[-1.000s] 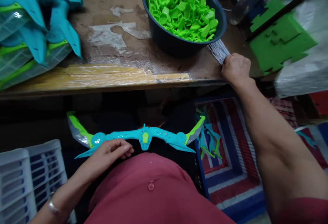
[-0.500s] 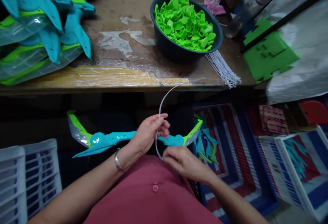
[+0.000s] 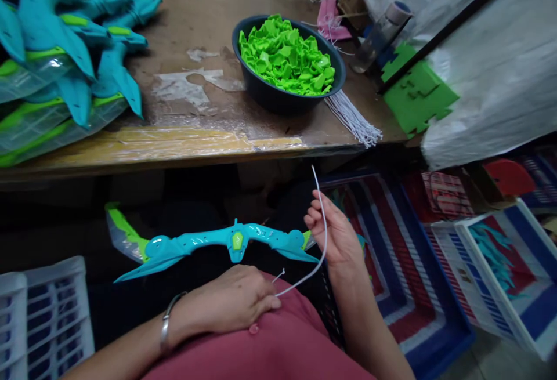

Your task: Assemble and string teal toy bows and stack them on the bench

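Observation:
A white cord (image 3: 310, 275) curves between my two hands. My left hand (image 3: 235, 300), closed against the front of the shirt, holds it near one end, where a small knotted tip sticks out. Raised to the right, my right hand (image 3: 337, 232) pinches the same cord, and the loose end points up above its fingers. Beyond both hands lies a turquoise toy bow (image 3: 191, 243) with a lime-green piece (image 3: 237, 241) at its centre and green and clear limbs. My right hand hides most of the bow's right limb.
A dark bowl (image 3: 278, 101) of lime-green pieces (image 3: 287, 58) stands on the worn table (image 3: 191, 136) beside a bundle of white cords (image 3: 354, 119). Turquoise bow parts (image 3: 117, 75) are piled at left. Crates (image 3: 452, 339) stand at lower right, and a white crate (image 3: 52, 322) at lower left.
My left hand has come off the bow and down to the shirt, closing on the cord. My right hand has risen to the right along the cord. The bow's centre now shows.

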`<act>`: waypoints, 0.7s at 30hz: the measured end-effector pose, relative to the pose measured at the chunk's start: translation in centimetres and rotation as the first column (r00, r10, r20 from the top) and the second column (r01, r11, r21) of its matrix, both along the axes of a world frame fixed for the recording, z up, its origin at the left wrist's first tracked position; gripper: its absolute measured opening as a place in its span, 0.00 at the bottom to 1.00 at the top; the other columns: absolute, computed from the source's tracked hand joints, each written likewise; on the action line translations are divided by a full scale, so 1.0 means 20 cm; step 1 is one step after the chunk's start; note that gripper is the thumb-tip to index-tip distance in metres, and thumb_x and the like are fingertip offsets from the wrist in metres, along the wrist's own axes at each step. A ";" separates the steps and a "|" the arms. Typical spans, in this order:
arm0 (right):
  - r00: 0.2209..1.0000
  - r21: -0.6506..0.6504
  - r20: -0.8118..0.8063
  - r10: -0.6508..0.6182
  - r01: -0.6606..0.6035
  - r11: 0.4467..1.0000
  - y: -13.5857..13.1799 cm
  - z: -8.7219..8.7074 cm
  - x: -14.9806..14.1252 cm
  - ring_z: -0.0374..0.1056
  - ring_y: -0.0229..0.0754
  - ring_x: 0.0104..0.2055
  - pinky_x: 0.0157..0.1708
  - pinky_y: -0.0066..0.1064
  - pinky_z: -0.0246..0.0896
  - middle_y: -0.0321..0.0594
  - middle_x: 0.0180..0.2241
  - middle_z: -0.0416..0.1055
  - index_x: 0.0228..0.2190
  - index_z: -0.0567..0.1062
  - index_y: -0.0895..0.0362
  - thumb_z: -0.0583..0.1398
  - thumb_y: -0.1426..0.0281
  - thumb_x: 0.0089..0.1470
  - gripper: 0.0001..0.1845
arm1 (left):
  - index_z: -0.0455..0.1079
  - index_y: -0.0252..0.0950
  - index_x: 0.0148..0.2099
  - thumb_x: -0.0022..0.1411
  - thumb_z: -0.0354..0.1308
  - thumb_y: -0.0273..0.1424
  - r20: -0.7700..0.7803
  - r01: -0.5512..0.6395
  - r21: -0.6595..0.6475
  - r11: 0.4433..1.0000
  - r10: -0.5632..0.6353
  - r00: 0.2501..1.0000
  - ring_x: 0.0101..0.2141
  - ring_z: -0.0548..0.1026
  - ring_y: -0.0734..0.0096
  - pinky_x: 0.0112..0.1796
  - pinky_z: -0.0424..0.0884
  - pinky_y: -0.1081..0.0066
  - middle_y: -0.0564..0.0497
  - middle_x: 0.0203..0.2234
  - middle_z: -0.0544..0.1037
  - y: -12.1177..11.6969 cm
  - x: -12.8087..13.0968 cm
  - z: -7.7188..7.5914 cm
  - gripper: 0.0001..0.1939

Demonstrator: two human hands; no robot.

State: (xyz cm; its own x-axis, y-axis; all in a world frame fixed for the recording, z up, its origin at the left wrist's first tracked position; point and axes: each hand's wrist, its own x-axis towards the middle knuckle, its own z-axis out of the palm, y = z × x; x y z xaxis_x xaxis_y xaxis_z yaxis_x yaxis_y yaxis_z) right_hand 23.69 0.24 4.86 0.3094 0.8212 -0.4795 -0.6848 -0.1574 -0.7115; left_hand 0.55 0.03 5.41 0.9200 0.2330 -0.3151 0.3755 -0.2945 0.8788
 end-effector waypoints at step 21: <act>0.834 -0.110 0.543 0.103 -0.051 0.993 -0.24 0.17 0.27 0.58 0.31 0.24 0.20 0.23 0.51 0.36 0.26 0.69 0.30 0.83 0.56 0.77 0.62 0.39 0.17 | 0.77 0.41 0.50 0.73 0.52 0.38 0.055 -0.118 0.040 0.992 0.116 0.992 0.40 0.78 0.65 0.44 0.71 0.68 0.49 0.41 0.81 0.09 -0.04 -0.07 0.14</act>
State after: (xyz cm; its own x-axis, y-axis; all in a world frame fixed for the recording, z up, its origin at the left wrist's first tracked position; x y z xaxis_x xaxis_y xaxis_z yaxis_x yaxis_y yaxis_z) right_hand 29.07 -4.64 8.28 0.4796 0.8164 -0.3216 -0.1715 -0.2723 -0.9468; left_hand -0.19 1.76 3.99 0.9006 0.3521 -0.2548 0.3637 -0.2894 0.8854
